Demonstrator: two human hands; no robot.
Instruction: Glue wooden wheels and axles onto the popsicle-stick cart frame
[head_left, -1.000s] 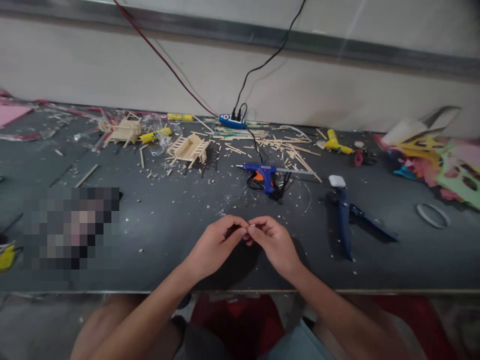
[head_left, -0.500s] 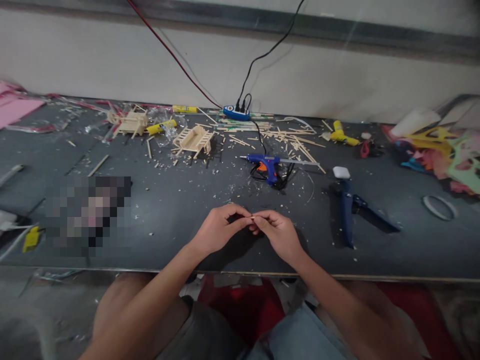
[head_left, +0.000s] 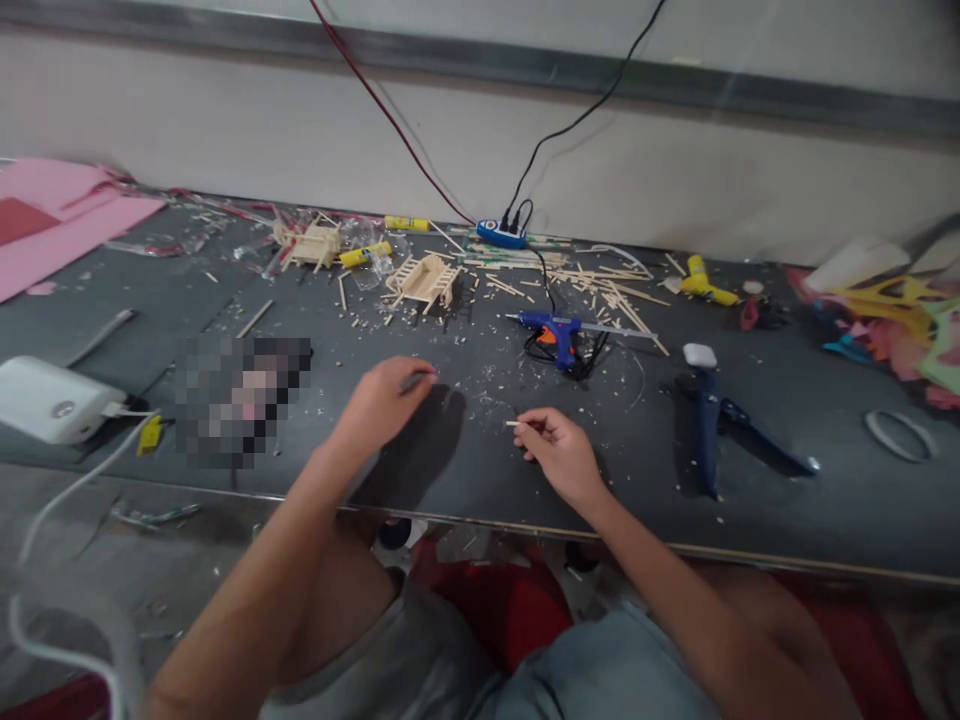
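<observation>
From the head view we see the right hand (head_left: pixel 561 455) pinching a thin wooden stick (head_left: pixel 516 424) above the dark table (head_left: pixel 750 520); the left hand (head_left: pixel 382 400), apart from it, curls around something small and dark, near the blue glue gun (head_left: pixel 551 328)

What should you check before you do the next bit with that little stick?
1. Stick gripped: ok, pinched in the right hand, tip poking out to the left.
2. Left hand free: cannot tell, its fingers are curled, maybe around a small dark thing.
3. Hands apart: ok, a bare strip of table lies between them.
4. Glue gun within reach: ok, it lies just beyond the right hand, cord running to the power strip.
5. Glue gun hot: cannot tell.
6. Cutter out of the way: ok, it lies off to the right, touching neither hand.
</observation>
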